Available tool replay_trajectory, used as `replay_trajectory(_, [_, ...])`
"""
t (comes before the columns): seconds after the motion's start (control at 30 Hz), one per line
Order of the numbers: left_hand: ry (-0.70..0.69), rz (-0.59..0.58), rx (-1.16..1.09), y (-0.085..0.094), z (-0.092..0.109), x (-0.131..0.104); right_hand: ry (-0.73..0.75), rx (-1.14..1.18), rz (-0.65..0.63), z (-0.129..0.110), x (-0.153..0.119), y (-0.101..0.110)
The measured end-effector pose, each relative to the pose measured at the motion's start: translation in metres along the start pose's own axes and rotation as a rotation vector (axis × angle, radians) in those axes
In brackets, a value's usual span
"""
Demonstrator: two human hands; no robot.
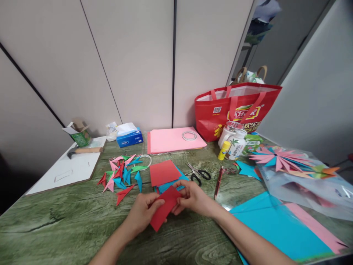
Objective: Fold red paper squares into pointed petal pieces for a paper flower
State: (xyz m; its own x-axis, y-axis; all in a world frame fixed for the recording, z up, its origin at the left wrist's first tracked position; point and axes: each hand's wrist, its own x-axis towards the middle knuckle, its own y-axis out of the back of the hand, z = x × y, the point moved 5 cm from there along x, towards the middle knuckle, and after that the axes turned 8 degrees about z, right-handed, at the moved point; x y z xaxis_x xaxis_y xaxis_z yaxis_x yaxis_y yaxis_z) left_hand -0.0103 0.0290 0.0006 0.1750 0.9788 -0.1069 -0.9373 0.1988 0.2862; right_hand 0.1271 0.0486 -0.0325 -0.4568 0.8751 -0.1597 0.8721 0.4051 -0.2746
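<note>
Between my two hands is a piece of red paper [164, 210], tilted above the table and apparently folded into a rectangle. My left hand [143, 211] pinches its left side, thumb on top. On its right edge my right hand [190, 198] is closed, thumb and fingers gripping the paper. Just beyond lies a stack of red paper squares [164, 172] with blue paper [180, 176] under it. Black-handled scissors [198, 173] rest to the right of the stack. Left of it is a scattered pile of folded paper pieces [121, 175] in red, pink, blue and green.
Pink sheets [173, 139], a tissue box [129, 138] and a red bag [237, 110] line the back. A hammer [85, 150] lies on a white board [74, 171] at left. Right are a glue stick [224, 150], a pen [218, 182], blue sheets [278, 228] and a paper flower [278, 158].
</note>
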Motion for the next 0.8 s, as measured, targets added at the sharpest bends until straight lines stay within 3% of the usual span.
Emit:
replay_trajectory(0.3, [0.134,-0.068,-0.1,-0.003,-0.012,0.002,-0.02,0.058,-0.09,-0.012,-0.005,0.001])
replay_trajectory(0.37, [0.144,-0.039,-0.145,-0.001,-0.013,0.004,0.0,0.121,-0.085,-0.013,-0.003,0.003])
replay_trajectory(0.5, [0.133,0.053,-0.209,0.002,-0.014,0.006,0.035,0.14,0.019,-0.01,0.0,0.006])
replay_trajectory(0.67, [0.125,0.005,-0.211,-0.006,-0.012,0.003,0.039,-0.031,0.092,0.003,0.003,-0.001])
replay_trajectory(0.8, [0.083,0.058,-0.177,-0.007,-0.013,0.002,0.117,-0.063,0.206,0.005,0.005,0.0])
